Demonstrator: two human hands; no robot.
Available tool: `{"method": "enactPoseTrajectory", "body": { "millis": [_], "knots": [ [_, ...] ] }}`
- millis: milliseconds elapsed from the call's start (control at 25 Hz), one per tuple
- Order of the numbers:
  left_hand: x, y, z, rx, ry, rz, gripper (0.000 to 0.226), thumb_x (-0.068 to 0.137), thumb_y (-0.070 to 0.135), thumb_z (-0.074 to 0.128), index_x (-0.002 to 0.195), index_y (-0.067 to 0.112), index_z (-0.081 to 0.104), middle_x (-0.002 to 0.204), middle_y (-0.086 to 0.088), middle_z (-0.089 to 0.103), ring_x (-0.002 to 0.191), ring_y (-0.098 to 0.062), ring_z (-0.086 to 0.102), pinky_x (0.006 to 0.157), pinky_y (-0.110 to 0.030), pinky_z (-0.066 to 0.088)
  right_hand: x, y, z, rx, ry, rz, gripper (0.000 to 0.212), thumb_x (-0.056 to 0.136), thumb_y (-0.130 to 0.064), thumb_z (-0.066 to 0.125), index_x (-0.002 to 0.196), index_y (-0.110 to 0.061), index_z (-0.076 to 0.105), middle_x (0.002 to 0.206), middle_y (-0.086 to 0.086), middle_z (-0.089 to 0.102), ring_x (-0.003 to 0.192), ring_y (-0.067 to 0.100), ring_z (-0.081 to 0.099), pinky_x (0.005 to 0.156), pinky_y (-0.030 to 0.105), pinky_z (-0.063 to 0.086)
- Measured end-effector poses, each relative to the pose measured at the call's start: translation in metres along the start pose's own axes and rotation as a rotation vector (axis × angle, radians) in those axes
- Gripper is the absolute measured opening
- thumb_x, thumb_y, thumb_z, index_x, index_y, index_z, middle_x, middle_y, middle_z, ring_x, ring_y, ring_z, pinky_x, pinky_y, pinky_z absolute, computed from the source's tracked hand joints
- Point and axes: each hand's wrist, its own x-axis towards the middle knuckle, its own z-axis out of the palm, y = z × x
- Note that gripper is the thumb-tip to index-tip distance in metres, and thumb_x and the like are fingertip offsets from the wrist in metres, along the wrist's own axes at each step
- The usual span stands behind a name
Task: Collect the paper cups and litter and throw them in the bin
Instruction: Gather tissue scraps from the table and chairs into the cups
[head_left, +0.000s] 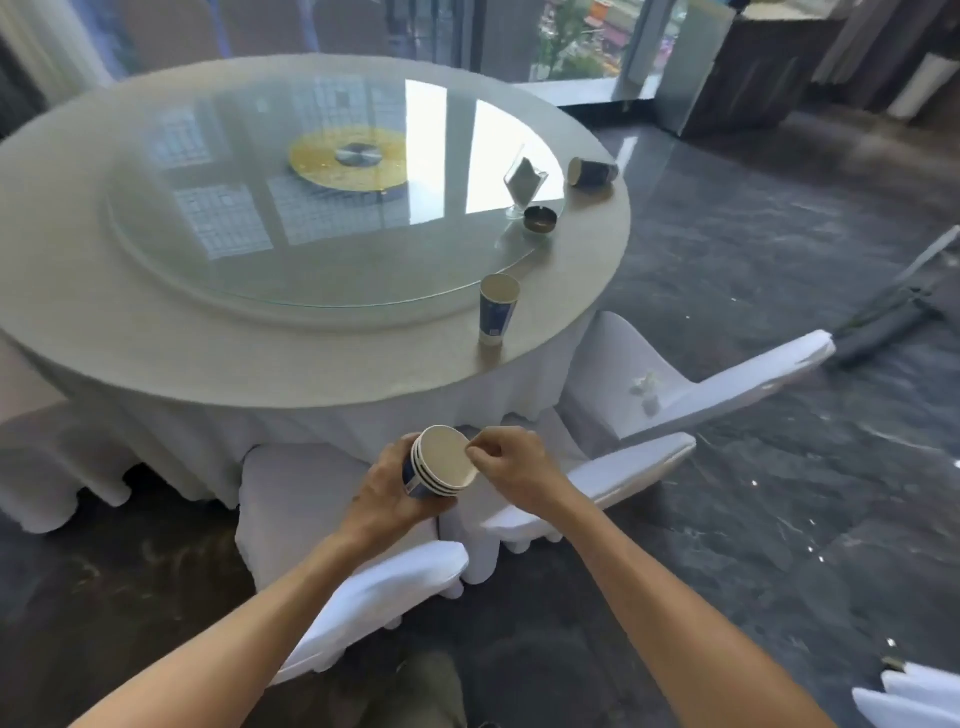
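Note:
My left hand (384, 488) grips a stack of nested blue-and-white paper cups (441, 465), tilted with the open mouths facing up and right. My right hand (511, 462) pinches the rim of the top cup with thumb and fingers. One more paper cup (497, 310) stands upright near the table's right front edge. Another paper cup (592, 171) lies on its side at the table's far right. No bin is in view.
The round table (156, 332) has a white cloth and a glass turntable (291, 208). A clear glass with a folded napkin (523, 182) and a dark ashtray (540, 218) stand on the turntable's right. White-covered chairs (644, 467) crowd the near side; small litter (644, 384) lies on one seat.

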Motion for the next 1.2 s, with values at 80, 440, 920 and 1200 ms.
{"method": "enactPoseTrajectory", "body": {
  "millis": [80,440,920,1200],
  "knots": [
    [0.012,-0.001,0.007,0.019,0.066,-0.046,0.085,0.06,0.048,0.093,0.135,0.04,0.055,0.126,0.007,0.066,0.113,-0.015,0.067,0.095,-0.045,0.058,0.03,0.018,-0.012,-0.005,-0.003,0.034,0.025,0.094,-0.021,0.059,0.091,0.0,0.073,0.089,0.015,0.074,0.088,0.032,0.069,0.064,0.032,0.048],
    [0.119,-0.048,0.083,0.002,0.044,-0.252,0.091,0.057,0.053,0.086,0.14,0.037,0.054,0.131,0.005,0.064,0.122,-0.017,0.064,0.104,-0.045,0.054,0.145,0.128,-0.036,-0.278,-0.306,0.179,0.049,0.094,-0.029,0.064,0.14,-0.015,0.055,0.14,0.007,0.05,0.125,0.025,0.052,0.088,0.031,0.05],
    [0.192,-0.129,0.16,0.061,0.115,-0.514,0.088,0.064,0.04,0.093,0.142,0.036,0.051,0.135,0.004,0.061,0.123,-0.018,0.061,0.103,-0.042,0.053,0.285,0.278,0.045,-0.466,-0.539,0.129,0.078,0.09,-0.028,0.067,0.158,-0.021,0.031,0.16,0.014,0.031,0.143,0.036,0.036,0.111,0.049,0.043],
    [0.208,-0.192,0.204,0.053,0.077,-0.51,0.091,0.063,0.047,0.093,0.142,0.035,0.049,0.135,0.005,0.063,0.124,-0.015,0.064,0.102,-0.045,0.056,0.312,0.362,0.135,-0.746,-0.861,-0.026,0.077,0.09,-0.014,0.064,0.158,-0.023,0.029,0.164,0.009,0.021,0.148,0.036,0.023,0.111,0.05,0.041]
  ]
}}
